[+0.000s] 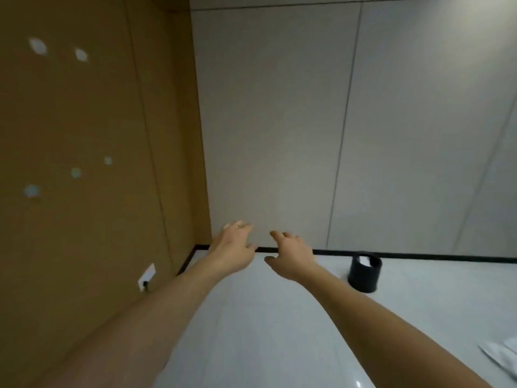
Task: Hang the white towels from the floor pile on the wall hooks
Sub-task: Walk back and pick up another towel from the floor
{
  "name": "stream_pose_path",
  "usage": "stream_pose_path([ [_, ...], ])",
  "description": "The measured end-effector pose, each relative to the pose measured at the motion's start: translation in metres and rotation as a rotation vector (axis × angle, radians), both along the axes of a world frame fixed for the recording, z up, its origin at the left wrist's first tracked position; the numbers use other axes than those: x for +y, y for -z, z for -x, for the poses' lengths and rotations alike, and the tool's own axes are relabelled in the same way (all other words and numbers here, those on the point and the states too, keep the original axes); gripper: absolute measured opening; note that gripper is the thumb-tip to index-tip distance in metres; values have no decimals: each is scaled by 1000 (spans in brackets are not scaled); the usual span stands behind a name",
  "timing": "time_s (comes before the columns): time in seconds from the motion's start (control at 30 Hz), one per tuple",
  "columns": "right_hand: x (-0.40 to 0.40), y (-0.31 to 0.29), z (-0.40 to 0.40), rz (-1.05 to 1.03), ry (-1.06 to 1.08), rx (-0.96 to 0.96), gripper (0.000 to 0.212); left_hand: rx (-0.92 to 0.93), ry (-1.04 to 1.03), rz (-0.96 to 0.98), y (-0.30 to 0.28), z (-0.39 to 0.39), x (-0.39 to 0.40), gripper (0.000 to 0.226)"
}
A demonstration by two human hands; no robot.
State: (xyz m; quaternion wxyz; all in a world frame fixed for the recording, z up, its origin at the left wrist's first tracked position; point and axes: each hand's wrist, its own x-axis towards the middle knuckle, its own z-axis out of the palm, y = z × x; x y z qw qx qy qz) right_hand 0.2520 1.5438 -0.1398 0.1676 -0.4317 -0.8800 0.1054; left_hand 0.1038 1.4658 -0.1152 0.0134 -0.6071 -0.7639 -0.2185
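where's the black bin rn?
Head view, right of centre: the black bin stands on the pale floor against the grey wall's black baseboard, just right of the right hand.

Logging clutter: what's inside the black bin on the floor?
Black bin by the grey wall: something white shows at its opening, too blurred to identify. Its wall hides everything lower.

Both bare arms reach toward twelve o'clock, left hand (233, 247) and right hand (293, 256) empty with fingers spread, near the wall corner. A black bin (363, 275) stands at two o'clock; white towels (500, 357) lie at four o'clock.
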Motion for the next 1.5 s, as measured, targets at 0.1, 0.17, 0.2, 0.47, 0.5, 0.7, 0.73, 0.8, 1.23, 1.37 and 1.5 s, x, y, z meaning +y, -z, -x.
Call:
stream_pose_path([
  [0.1,24,19,-100,11,145,-24,68,51,116,42,21,-89,43,56],
  [0.17,36,30,-160,26,240,-35,69,103,194,69,35,-143,69,56],
  [0.2,40,37,-188,41,289,-36,69,122,240,82,41,-169,80,56],
  [0.47,64,90,-375,186,649,-50,66,151,573,148,93,-356,164,54],
  [0.5,67,95,-392,203,680,-53,66,156,610,160,99,-374,174,55],
  [0.7,105,134,-497,324,893,-58,66,161,813,236,148,-485,259,59],
  [0.73,115,140,-513,344,927,-57,65,167,843,250,156,-502,277,59],
  [0.8,140,150,-542,380,995,-47,63,171,896,280,169,-534,313,59],
  [1.23,311,212,-699,613,1263,20,65,117,1085,436,234,-692,537,56],
  [1.37,359,234,-745,655,1285,40,65,134,1103,501,256,-739,589,58],
  [1.5,422,264,-806,696,1270,53,64,143,1082,547,287,-793,647,57],
])
